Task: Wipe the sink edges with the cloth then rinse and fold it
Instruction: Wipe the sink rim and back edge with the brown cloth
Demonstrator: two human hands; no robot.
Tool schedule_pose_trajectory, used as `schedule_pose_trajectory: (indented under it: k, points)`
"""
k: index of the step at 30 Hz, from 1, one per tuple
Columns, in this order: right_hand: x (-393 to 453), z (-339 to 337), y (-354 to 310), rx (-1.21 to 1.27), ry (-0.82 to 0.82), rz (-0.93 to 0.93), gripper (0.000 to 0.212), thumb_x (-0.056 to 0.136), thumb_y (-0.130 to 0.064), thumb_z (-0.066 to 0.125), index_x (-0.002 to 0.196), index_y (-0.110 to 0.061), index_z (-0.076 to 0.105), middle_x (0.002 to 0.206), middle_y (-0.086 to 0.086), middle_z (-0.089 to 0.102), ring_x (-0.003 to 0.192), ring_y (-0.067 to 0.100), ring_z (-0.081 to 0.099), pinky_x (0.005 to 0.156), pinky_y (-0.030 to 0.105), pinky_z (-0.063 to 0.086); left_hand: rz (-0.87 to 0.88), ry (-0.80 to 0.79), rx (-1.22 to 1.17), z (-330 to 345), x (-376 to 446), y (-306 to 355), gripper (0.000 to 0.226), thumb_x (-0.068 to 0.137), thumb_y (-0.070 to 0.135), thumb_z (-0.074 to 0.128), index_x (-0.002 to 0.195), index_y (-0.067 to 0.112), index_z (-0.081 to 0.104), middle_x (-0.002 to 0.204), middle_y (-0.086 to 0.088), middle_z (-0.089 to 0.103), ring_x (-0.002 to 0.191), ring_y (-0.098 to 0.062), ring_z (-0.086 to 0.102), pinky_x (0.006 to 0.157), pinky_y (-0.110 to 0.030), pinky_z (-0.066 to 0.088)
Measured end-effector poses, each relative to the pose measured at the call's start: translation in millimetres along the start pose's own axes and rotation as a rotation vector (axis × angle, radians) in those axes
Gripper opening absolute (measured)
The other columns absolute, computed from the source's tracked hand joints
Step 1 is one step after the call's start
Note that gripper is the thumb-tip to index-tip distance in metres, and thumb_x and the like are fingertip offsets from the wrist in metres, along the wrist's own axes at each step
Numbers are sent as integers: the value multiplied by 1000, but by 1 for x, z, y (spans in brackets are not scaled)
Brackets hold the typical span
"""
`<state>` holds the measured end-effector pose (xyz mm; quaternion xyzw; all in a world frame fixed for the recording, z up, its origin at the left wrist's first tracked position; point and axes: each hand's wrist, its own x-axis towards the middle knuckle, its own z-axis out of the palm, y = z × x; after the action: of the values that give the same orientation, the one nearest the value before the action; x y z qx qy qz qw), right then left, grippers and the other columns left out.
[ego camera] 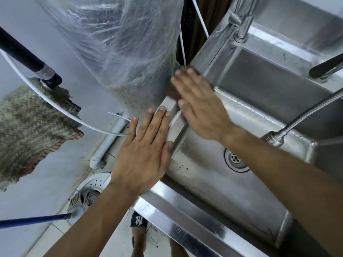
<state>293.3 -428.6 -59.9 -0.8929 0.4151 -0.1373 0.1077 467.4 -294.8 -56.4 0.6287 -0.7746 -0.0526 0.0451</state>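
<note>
A steel double sink (187,210) fills the right half of the view. My left hand (143,154) lies flat with straight fingers on the sink's left edge (173,127). Farther along that same edge, my right hand (198,104) presses down with straight fingers on a dark brown cloth (171,91). Only a small part of the cloth shows from under the fingers. The right hand is blurred. The near basin has a round drain (235,160).
A chrome tap (243,21) stands behind the far basin, and a flexible metal hose (306,115) reaches in from the right. A plastic-wrapped bundle (118,43) stands close against the sink's left edge. Brooms (27,123), a mop (83,199) and white pipes (109,145) are on the left.
</note>
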Motion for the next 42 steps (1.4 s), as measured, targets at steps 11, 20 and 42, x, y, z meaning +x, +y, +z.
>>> schedule_pose_trajectory:
  k: [11, 20, 42]
  points:
    - [48, -28, 74, 88, -91, 174, 53, 113, -36, 19, 165, -25, 18, 174, -7, 10, 160, 12, -3, 127, 31, -5, 76, -34, -51, 2, 83, 3, 68, 107, 44, 16, 164, 6, 13, 172, -12, 11, 160, -28, 5, 130, -46, 9]
    - [35, -18, 75, 93, -64, 73, 52, 113, -35, 22, 164, -25, 23, 173, -6, 17, 160, 12, 2, 131, 39, 3, 61, 12, -13, 10, 95, 5, 63, 110, 40, 17, 164, 9, 10, 173, -8, 8, 160, -24, 3, 130, -45, 8]
    - [85, -32, 115, 45, -60, 289, 56, 113, -33, 19, 166, -18, 11, 175, -1, 3, 160, 15, -7, 128, 32, -10, 67, -4, -26, 5, 98, 7, 64, 109, 38, 24, 164, 6, 15, 172, -10, 12, 160, -25, 7, 129, -47, 12]
